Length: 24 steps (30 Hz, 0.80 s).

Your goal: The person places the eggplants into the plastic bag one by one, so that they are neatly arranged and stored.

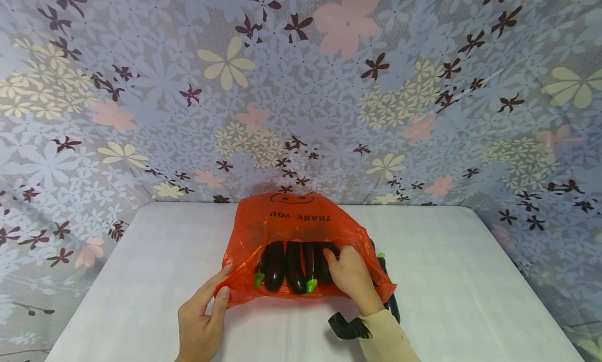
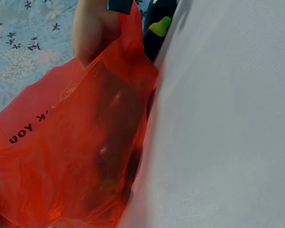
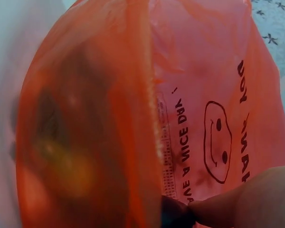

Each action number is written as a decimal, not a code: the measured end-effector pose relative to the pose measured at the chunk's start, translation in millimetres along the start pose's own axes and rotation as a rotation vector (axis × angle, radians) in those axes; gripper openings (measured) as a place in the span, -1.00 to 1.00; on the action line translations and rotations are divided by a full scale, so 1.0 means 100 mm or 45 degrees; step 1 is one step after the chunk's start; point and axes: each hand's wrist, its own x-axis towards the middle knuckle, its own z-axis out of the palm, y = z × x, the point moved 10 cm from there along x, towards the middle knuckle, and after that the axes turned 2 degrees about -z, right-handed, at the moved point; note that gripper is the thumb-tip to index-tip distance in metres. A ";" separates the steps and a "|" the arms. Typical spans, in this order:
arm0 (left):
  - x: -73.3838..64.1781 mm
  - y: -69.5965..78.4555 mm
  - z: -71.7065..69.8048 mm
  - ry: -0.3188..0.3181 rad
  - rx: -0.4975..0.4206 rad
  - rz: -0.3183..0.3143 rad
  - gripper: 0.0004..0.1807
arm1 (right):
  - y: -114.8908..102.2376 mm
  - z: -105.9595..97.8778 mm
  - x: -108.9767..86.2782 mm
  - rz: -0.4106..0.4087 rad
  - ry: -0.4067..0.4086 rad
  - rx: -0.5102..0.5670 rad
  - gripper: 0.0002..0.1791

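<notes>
A red plastic bag [image 1: 254, 215] lies with its mouth toward me, printed THANK YOU and a smiling face. Several dark eggplants [image 1: 275, 270] lie side by side in the mouth, two showing green stem ends. My left hand [image 1: 202, 312] pinches the left edge of the mouth between thumb and fingers. My right hand [image 1: 350, 273] reaches into the right side of the mouth and grips an eggplant [image 3: 175, 211], its thumb against the dark skin in the right wrist view. The other fingers of that hand are mostly hidden.
More eggplants [image 1: 392, 307] lie outside the bag at its right, partly hidden by my right arm. A black strap mount [image 1: 347, 326] sticks out from the right wrist. Behind the white-covered table [image 1: 447, 268] rises a flower-patterned cloth wall [image 1: 301, 116].
</notes>
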 end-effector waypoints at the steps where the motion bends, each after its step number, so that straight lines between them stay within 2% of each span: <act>1: 0.00 0.00 0.00 0.004 -0.001 0.008 -0.64 | 0.01 0.01 0.00 0.012 -0.007 0.004 -0.73; 9: 0.01 0.02 -0.02 0.023 -0.041 0.031 -0.64 | 0.10 0.08 0.03 0.084 -0.043 -0.022 -0.62; 16: 0.00 0.08 -0.04 0.057 -0.078 0.124 -0.62 | 0.18 0.12 0.05 0.141 -0.074 -0.053 -0.63; 24: -0.01 0.08 -0.04 0.061 -0.083 0.124 -0.62 | 0.23 0.15 0.06 0.171 -0.089 -0.100 -0.61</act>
